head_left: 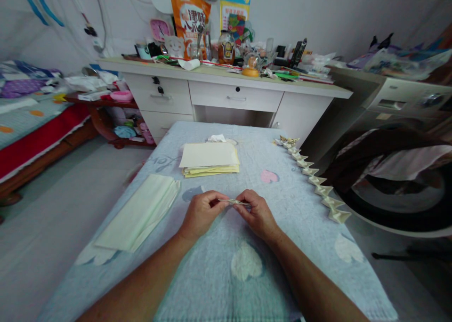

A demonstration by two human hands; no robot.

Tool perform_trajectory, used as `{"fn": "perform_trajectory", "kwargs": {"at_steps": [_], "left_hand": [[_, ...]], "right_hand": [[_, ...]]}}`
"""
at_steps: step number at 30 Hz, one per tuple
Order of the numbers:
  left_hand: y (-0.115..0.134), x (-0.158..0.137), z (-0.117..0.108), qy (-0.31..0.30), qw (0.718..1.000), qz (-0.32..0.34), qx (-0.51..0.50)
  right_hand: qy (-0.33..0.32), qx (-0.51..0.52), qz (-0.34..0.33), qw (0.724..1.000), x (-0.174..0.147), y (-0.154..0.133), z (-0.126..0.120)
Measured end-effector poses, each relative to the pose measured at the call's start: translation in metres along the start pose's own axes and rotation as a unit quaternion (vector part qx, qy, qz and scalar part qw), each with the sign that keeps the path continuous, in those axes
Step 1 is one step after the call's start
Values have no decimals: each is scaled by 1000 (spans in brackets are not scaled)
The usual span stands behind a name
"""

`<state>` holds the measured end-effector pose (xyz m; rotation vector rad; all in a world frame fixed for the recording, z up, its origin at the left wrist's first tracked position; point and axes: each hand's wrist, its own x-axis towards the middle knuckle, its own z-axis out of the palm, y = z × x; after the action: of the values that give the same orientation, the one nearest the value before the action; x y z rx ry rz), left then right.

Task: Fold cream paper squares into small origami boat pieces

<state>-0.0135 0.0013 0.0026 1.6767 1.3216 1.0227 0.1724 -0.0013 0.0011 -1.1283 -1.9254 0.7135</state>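
Observation:
A small folded piece of paper is held low over the cloth-covered table, seen nearly edge-on. My left hand pinches its left end between thumb and fingers. On the opposite end, my right hand grips it the same way, fingers closed. Beyond the hands lies a stack of cream and yellow paper sheets. To the left rests a pile of long pale green folded paper. Along the table's right edge runs a row of folded paper pieces, pointed like little boats.
The table wears a pale blue cloth with heart prints. A crumpled white tissue lies behind the stack. A white desk crowded with jars and bags stands at the back. A front-loading washing machine with its door open is close on the right.

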Motion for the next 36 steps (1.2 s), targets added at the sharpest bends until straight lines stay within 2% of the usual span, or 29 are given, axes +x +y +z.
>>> {"fn": "perform_trajectory", "kwargs": {"at_steps": [3, 8, 11, 20, 25, 28, 31, 36], "left_hand": [[-3, 1, 1, -4, 999, -14, -33], [-2, 1, 0, -51, 993, 10, -102], [0, 0, 0, -69, 994, 5, -88], [1, 2, 1, -73, 994, -21, -83], [0, 1, -1, -78, 997, -19, -11], [1, 2, -4, -82, 995, 19, 55], [3, 5, -8, -115, 985, 71, 110], [4, 8, -11, -137, 973, 85, 165]], "right_hand": [[9, -9, -8, 1000, 0, 0, 0], [20, -47, -45, 998, 0, 1, 0], [12, -67, -55, 996, 0, 1, 0], [-17, -109, -73, 991, -1, -1, 2], [-28, -112, -75, 991, -2, -1, 2], [-37, -105, -68, 991, -3, 1, 3], [-49, -102, -67, 991, -3, 3, 4], [-62, -93, -71, 991, -3, 2, 6]]}}
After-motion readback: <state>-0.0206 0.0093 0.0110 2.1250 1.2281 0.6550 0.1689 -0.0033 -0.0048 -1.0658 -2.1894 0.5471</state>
